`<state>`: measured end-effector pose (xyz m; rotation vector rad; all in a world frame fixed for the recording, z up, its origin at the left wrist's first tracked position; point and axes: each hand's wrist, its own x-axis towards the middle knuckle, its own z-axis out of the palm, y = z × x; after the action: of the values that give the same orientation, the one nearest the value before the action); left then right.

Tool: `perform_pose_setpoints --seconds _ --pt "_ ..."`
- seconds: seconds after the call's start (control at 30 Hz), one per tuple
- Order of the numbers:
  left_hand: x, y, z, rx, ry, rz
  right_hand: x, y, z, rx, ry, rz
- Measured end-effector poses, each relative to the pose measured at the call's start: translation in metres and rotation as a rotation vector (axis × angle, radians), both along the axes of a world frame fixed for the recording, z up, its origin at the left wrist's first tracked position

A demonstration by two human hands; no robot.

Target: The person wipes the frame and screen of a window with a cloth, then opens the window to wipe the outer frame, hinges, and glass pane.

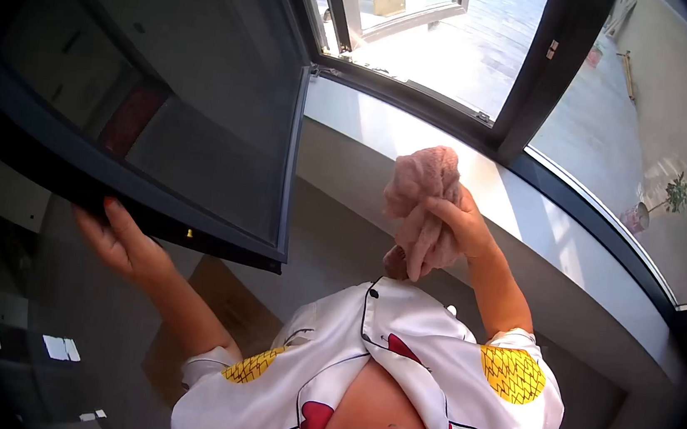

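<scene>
Pink cloth [424, 177] held bunched at near side of windowsill [563, 233], folds pinched between thumb and curled fingers of right hand [458, 220], loose end hung below; whether windowsill is touched by cloth cannot be told. Dark-framed window sash [221, 147] stood open inward, left of windowsill; its near frame edge grasped by left hand [129, 247], some fingers hidden behind frame. White shirt [333, 314] with yellow and red prints worn, nearer than windowsill. Potted plant [682, 193] seen outside, beyond windowsill, to right.
</scene>
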<state>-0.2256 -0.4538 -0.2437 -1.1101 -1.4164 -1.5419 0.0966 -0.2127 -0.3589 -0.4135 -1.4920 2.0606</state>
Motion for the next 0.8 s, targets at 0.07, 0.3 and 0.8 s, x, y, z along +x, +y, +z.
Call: perform_pose_setpoints --seconds 0.07,0.3,0.8 --pt "-0.026 -0.02 0.0 0.098 -0.25 -0.015 0.006 0.011 -0.002 -0.115 0.139 -0.121" --pt "-0.112 -0.032 0.009 0.153 -0.525 -0.003 -0.019 0.052 0.006 0.019 0.316 -0.362" --pt "-0.211 -0.037 -0.008 0.219 -0.433 0.374 -0.271 0.104 0.045 0.406 0.402 -0.504"
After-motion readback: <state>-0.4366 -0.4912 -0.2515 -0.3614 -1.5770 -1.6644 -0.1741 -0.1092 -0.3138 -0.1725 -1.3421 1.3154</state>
